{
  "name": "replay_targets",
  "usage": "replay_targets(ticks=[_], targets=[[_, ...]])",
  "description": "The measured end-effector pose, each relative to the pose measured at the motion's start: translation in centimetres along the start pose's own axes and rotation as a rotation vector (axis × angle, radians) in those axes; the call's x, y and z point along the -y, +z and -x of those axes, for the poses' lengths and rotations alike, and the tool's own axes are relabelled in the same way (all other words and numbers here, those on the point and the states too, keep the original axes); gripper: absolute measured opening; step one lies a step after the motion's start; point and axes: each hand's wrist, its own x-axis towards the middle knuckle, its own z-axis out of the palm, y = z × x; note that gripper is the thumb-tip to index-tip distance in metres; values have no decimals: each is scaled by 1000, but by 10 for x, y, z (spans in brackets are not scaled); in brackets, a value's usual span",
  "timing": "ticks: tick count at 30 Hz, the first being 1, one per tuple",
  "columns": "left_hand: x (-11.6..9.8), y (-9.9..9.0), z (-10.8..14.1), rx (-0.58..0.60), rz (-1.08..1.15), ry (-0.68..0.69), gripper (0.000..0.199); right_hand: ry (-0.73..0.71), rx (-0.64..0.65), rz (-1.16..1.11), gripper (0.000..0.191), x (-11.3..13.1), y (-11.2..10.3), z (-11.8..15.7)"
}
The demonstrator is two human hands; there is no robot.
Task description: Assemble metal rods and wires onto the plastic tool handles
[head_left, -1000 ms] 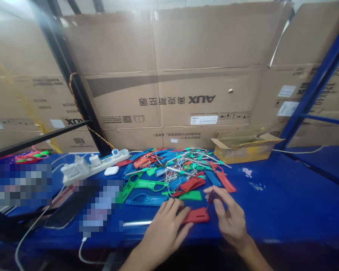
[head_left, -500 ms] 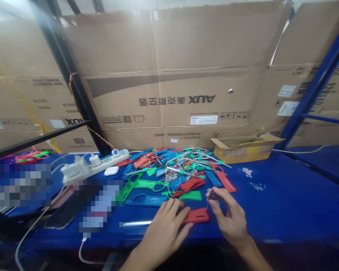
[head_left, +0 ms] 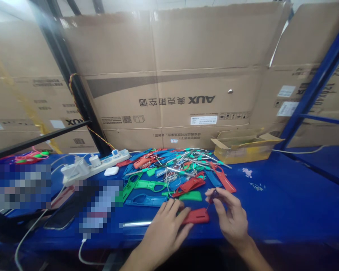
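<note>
My left hand (head_left: 169, 224) presses a red long-nosed lighter (head_left: 197, 216) flat on the blue tabletop, fingers over its body and thumb along the near side. The lighter's metal tube (head_left: 137, 224) points left from under my hand. In my right hand (head_left: 234, 218), thumb and fingers pinch the dark handle of a small screwdriver (head_left: 214, 195). Its thin shaft slants down to the right end of the red body; whether the tip sits in a screw is too small to tell. Just beyond lie a green lighter piece (head_left: 190, 195) and a blue casing half (head_left: 147, 200).
Behind my hands spreads a heap of lighter casings, metal tubes and wires (head_left: 175, 169). An open yellow carton (head_left: 243, 153) stands back right, small pale bits (head_left: 257, 186) before it. Leftward are a white power strip (head_left: 101, 164), a white earbud case (head_left: 111, 171), phones and cables.
My right hand's fingers have shifted slightly around the screwdriver handle, which now stands at a somewhat different tilt. The left hand and the red lighter have stayed in place.
</note>
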Motion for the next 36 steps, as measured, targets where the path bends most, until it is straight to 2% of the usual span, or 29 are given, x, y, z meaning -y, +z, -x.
replay_targets(ticks=[4,10,19,26,32,36], targets=[[0,0,0,-6,8,4,34,21,-7,-32,40,-2,1,-2],[0,1,0,-9,1,5,33,-15,98,3,39,0,-2,-6],[-1,0,0,9,7,-3,33,11,64,8,42,3,1,-5],[-1,-1,0,-8,4,-3,33,28,70,42,25,2,-1,-7],[0,0,-1,-14,-3,0,33,-84,49,78,36,2,-1,-11],[-1,0,0,-29,0,5,32,-74,78,82,36,5,-1,-11]])
